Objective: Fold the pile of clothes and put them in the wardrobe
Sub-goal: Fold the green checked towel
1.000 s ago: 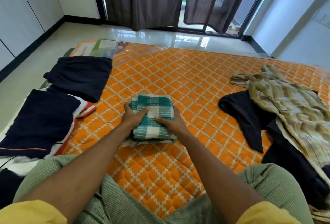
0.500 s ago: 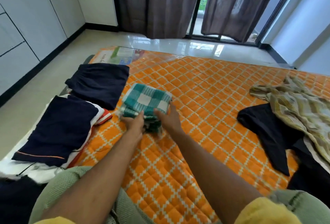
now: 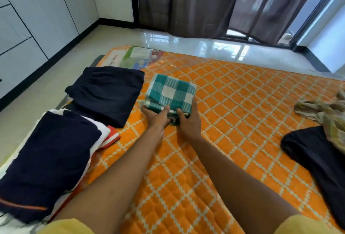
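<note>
A folded green and white checked cloth (image 3: 170, 92) sits on the orange quilted mattress (image 3: 233, 114), close beside a folded dark garment (image 3: 106, 93). My left hand (image 3: 155, 118) grips its near left edge, thumb on top. My right hand (image 3: 188, 121) grips the near right edge the same way. A second folded dark garment (image 3: 48, 159) lies on a white and red stack at the left. Unfolded clothes lie at the right: a dark piece (image 3: 317, 157) and a striped olive one (image 3: 328, 118).
White wardrobe doors (image 3: 28, 28) line the left wall beyond a strip of pale floor. Dark curtains (image 3: 205, 4) hang over a glass door at the back. A printed label (image 3: 130, 58) shows at the mattress's far corner.
Both hands have carried the checked cloth forward and to the left, from in front of me to beside the far dark garment. The view has swung left.
</note>
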